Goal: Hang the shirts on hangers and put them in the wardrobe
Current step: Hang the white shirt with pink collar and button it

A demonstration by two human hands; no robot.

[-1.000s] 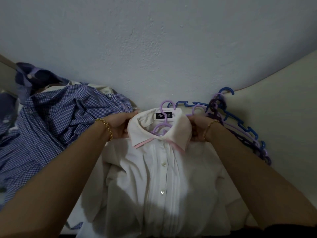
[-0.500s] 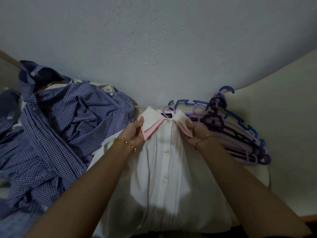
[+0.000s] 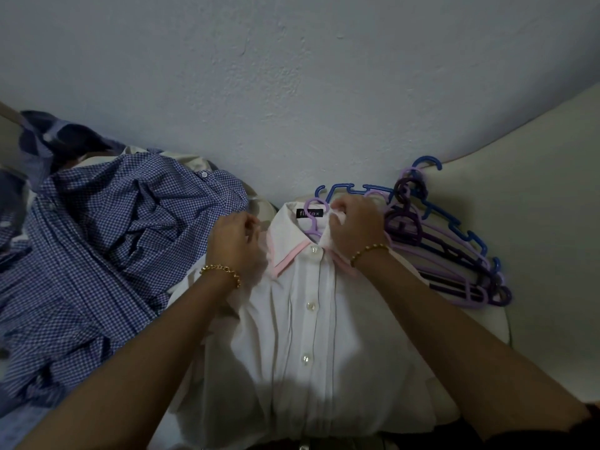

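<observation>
We set the collar [image 3: 289, 258] of the shirt [image 3: 311, 336].
Left hand [image 3: 238, 243] and right hand [image 3: 354, 229] pinched it; soft, light cloth, we judged, best held by the hanger [image 3: 313, 219] hook.

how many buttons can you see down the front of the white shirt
3, in a line down the white shirt: top button at the neck, middle button below it, lowest button further down. More may be hidden near the hem.

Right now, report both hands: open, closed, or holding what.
Left hand: grips the pink-trimmed white button-up shirt beside its collar.
Right hand: grips that shirt's collar.
</observation>
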